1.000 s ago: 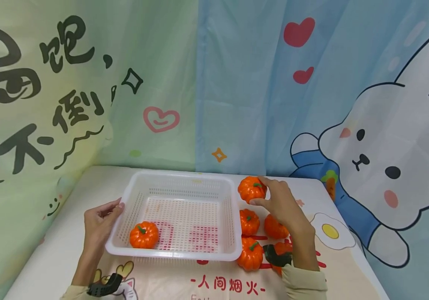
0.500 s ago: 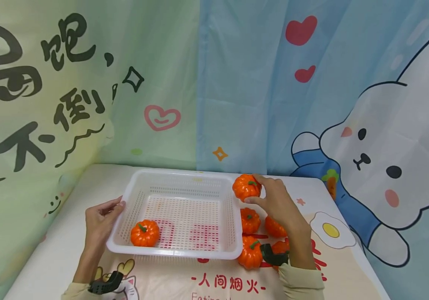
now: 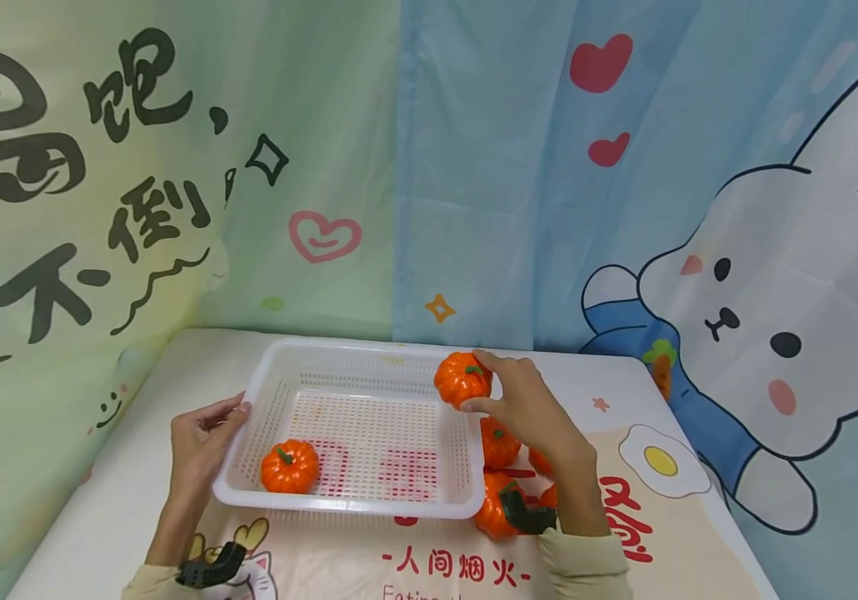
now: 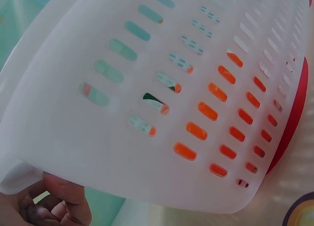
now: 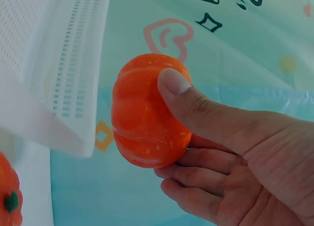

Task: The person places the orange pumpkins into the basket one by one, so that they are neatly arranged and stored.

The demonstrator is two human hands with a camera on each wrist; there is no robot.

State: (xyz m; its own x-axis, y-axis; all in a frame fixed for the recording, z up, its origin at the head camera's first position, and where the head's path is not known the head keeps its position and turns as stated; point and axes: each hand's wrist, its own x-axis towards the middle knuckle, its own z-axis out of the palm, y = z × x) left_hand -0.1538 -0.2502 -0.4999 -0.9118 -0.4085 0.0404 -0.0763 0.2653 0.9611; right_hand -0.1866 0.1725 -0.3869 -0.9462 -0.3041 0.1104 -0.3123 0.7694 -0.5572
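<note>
A white perforated plastic basket (image 3: 354, 507) stands on the table, and my left hand (image 3: 202, 446) pinches its left rim. In the left wrist view, the thumb and curled fingers of that hand (image 4: 59, 201) show at the rim, and orange shows through the slots. One small orange pumpkin (image 3: 290, 467) with a green stem sits in the basket's front left corner. My right hand (image 3: 530, 408) grips another orange pumpkin (image 3: 462, 380) over the basket's back right rim. In the right wrist view the thumb lies across this pumpkin (image 5: 147, 113), with fingers beneath it.
Several more pumpkins (image 3: 500, 442) lie right of the basket, partly hidden by the right forearm. A printed mat (image 3: 339, 558) covers the front of the white table (image 3: 129, 467). A patterned curtain (image 3: 466, 167) hangs right behind the table's back edge.
My right hand has carried its pumpkin left, from beside the basket to above its right rim. The left hand keeps its hold on the basket, which stays nearly in place.
</note>
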